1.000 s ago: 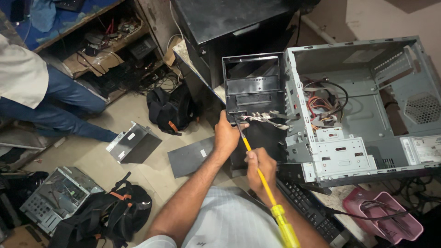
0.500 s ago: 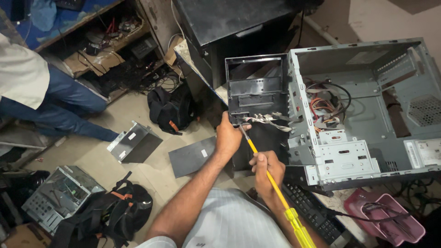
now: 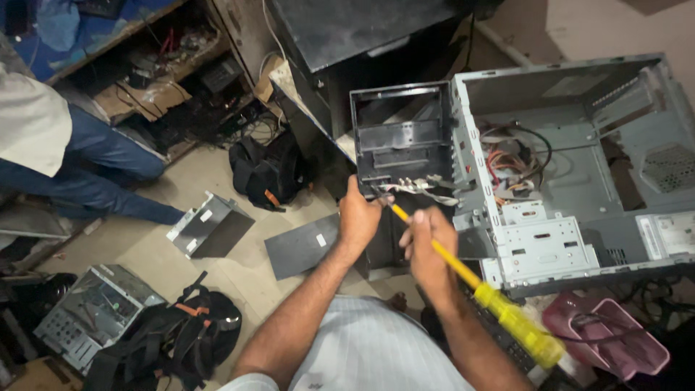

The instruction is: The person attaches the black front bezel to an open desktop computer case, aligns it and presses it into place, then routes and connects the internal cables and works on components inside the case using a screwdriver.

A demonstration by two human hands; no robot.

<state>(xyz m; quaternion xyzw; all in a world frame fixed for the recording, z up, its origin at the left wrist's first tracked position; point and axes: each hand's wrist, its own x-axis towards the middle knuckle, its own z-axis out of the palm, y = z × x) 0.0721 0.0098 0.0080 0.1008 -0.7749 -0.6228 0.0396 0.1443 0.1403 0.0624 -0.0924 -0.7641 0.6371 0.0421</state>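
At the front of an opened grey case, lying on its side with its interior facing up, the person is working with both hands. The left hand is gripping the lower edge of the black front panel, fingers curled shut around the plastic just where a bundle of flat cables is spilling out. The right hand is closing around the yellow shaft of a long screwdriver, thumb up and fingers wrapped about it, well forward of the thick yellow handle, which is trailing back toward the person's lap. The tip is pointing up and left, reaching the panel's bottom edge right beside the left hand; whether it is touching a screw cannot be told. Inside the case, red, yellow and black wires are lying loose near the drive bay. Below the case a pink basket is sitting beside a dark keyboard. On the floor to the left are lying a flat dark side cover, a bent metal bracket, a black bag, another black bag with orange straps, and a bare chassis. Another person's blue trouser leg is showing at far left.
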